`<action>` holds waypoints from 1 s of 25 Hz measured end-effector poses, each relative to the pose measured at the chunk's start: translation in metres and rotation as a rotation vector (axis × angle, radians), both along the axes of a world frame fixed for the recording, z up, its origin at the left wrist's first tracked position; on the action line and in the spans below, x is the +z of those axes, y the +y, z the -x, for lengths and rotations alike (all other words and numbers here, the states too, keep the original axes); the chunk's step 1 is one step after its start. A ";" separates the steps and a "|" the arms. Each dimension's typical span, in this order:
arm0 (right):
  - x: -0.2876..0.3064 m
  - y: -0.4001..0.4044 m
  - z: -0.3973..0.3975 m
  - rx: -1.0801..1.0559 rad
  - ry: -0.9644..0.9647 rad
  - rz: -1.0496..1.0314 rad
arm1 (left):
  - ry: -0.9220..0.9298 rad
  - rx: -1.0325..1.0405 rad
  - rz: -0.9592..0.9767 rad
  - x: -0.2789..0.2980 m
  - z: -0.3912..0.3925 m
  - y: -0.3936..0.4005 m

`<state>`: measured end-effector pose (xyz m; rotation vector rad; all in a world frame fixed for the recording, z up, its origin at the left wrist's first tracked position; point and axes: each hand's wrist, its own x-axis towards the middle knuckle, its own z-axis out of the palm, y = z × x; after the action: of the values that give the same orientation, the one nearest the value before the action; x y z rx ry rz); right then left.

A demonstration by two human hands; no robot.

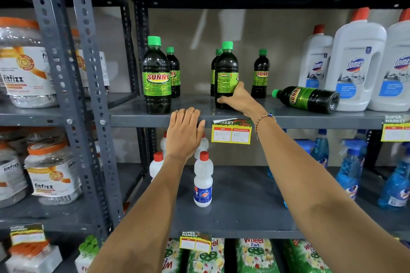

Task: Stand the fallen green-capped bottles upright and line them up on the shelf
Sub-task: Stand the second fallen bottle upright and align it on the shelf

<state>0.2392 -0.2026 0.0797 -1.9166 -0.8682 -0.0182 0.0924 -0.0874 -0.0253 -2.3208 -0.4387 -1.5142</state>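
Dark green-capped Sunny bottles stand on the grey shelf (288,118). My right hand (236,98) grips the lower part of an upright bottle (226,68) at the shelf's middle front, its label turned away. My left hand (185,133) rests flat on the shelf's front edge, fingers together, holding nothing. Another upright bottle (156,77) stands at the front left, with a smaller-looking one (173,73) behind it. One more (260,73) stands at the back right of my hand. A fallen bottle (308,98) lies on its side at the right, cap pointing left.
White Domex jugs (352,62) with red caps stand at the shelf's right end, close behind the fallen bottle. A slotted steel upright (88,86) bounds the left. A price tag (230,133) hangs on the shelf edge. Small white red-capped bottles (203,179) stand on the shelf below.
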 end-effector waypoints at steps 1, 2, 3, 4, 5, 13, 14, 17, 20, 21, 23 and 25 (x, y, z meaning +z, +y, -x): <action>0.000 -0.002 0.000 0.004 0.025 -0.008 | 0.001 -0.006 0.005 0.000 0.000 0.000; 0.000 -0.003 0.000 0.000 0.024 -0.018 | 0.001 -0.008 0.011 0.000 0.000 0.000; -0.001 -0.003 0.000 -0.015 0.005 -0.034 | 0.002 -0.007 0.016 0.000 0.000 -0.001; -0.001 -0.002 0.000 -0.030 -0.026 -0.052 | 0.005 -0.004 0.021 0.001 0.000 -0.001; -0.001 -0.002 0.001 -0.034 -0.040 -0.062 | 0.008 -0.002 0.023 0.001 0.000 -0.001; -0.001 -0.006 0.002 0.052 0.014 -0.038 | 0.023 -0.005 0.038 0.003 0.004 -0.004; -0.001 -0.006 0.003 0.067 0.021 -0.031 | 0.027 -0.003 0.041 0.003 0.004 -0.004; 0.000 -0.007 0.005 0.091 0.055 -0.024 | 0.032 -0.011 0.048 0.002 0.004 -0.002; 0.000 -0.007 0.005 0.075 0.016 -0.025 | 0.033 -0.012 0.052 0.002 0.003 -0.002; 0.000 -0.007 0.005 0.087 0.029 -0.025 | 0.034 -0.012 0.053 0.002 0.003 -0.002; 0.001 -0.007 0.006 0.123 0.077 -0.028 | 0.031 -0.013 0.056 0.001 0.003 -0.002; 0.001 -0.008 0.005 0.126 0.080 -0.010 | 0.021 -0.017 0.050 0.001 0.002 -0.001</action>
<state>0.2342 -0.2101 0.0810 -1.8379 -0.9317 0.1285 0.0902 -0.0886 -0.0246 -2.3823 -0.4566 -1.5013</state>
